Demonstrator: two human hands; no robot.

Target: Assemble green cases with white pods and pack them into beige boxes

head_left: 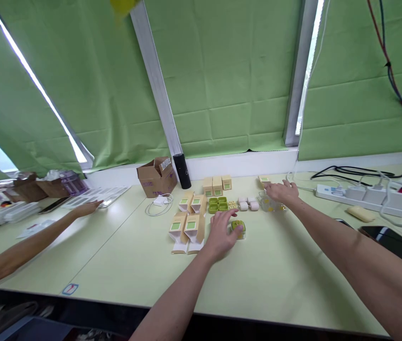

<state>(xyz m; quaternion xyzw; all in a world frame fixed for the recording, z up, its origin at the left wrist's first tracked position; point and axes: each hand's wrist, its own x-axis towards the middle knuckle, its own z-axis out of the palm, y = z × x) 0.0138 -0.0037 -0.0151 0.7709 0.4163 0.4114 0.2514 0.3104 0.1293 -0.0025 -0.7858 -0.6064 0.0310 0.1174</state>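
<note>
My left hand (pixel 222 233) lies on the pale green table (pixel 279 279), fingers apart, its fingertips touching a small green case (pixel 239 227). Left of it stand several tan cartons with green labels (pixel 187 227). My right hand (pixel 281 192) reaches further back with its fingers stretched out over a clear plastic container (pixel 269 204), close to a small tan box (pixel 263 180). Between my hands lie green trays (pixel 218 204) and small white cases (pixel 248 204).
Another person's arm reaches in from the left, the hand (pixel 87 208) by white trays (pixel 97 195). An open cardboard box (pixel 157 177), a black cylinder (pixel 182 171) and a white cable (pixel 158 204) stand at the back. A power strip (pixel 359 194) with cables lies at right.
</note>
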